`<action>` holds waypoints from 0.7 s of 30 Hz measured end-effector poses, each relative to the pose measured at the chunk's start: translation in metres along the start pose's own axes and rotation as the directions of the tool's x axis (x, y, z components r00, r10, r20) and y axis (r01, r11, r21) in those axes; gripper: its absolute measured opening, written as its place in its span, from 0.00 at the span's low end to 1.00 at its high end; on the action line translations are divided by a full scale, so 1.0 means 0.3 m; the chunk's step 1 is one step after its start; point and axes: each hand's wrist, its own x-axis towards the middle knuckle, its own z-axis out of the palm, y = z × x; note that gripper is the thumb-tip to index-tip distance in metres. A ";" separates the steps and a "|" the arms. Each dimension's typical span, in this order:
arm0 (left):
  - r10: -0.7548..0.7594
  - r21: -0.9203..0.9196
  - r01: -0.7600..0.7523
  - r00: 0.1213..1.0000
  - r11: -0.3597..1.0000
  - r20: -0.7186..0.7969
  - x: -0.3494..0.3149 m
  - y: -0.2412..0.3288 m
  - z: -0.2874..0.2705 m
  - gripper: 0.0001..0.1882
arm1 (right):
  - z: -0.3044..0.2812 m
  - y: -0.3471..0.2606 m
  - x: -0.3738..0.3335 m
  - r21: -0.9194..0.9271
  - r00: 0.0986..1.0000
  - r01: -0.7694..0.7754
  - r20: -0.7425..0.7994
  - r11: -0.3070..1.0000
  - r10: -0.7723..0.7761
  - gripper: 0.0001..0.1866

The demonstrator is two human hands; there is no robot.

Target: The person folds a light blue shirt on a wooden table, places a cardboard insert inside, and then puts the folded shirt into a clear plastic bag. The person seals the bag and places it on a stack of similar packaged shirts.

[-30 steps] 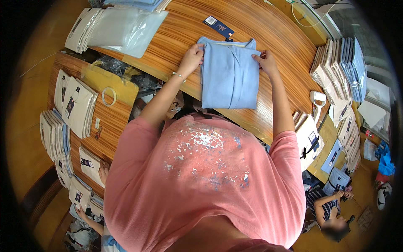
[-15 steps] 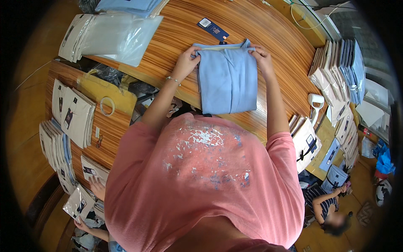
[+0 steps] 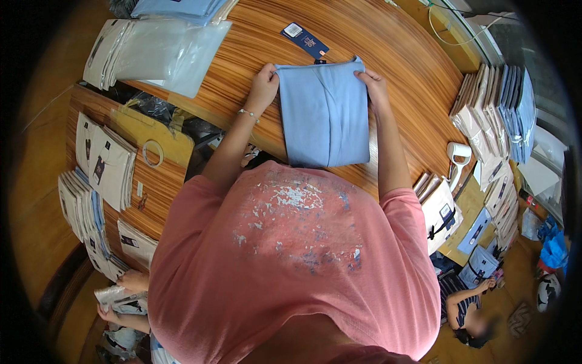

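Head view: lt blue garment (image 3: 324, 115), folded approx. rectangular, soft creases running down its middle, over wood-grain desk (image 3: 400, 67) nr front edge; L hand (image 3: 264, 86) & R hand (image 3: 373, 88) apart, pinching its 2 far corners; navy tag (image 3: 304, 40) just beyond.

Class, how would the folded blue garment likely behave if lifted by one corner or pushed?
The folded blue garment would probably sag when lifted, since its cloth shows soft creases. Pushed, it seems unlikely to roll, being broad and flat.
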 end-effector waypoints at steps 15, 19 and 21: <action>-0.031 -0.063 0.018 0.977 0.998 -0.212 -0.011 0.022 0.026 0.08 | -0.010 0.037 0.080 -0.121 0.990 0.140 -0.011 0.983 -0.142 0.13; 0.282 0.124 -0.256 0.907 0.959 -0.312 -0.150 0.119 -0.008 0.09 | 0.047 -0.014 0.023 -0.033 0.999 0.034 -0.004 0.999 -0.034 0.14; 0.368 0.287 -0.331 0.926 0.899 -0.084 -0.263 0.194 0.001 0.10 | 0.014 -0.014 0.027 -0.068 0.996 0.081 -0.017 0.994 -0.083 0.14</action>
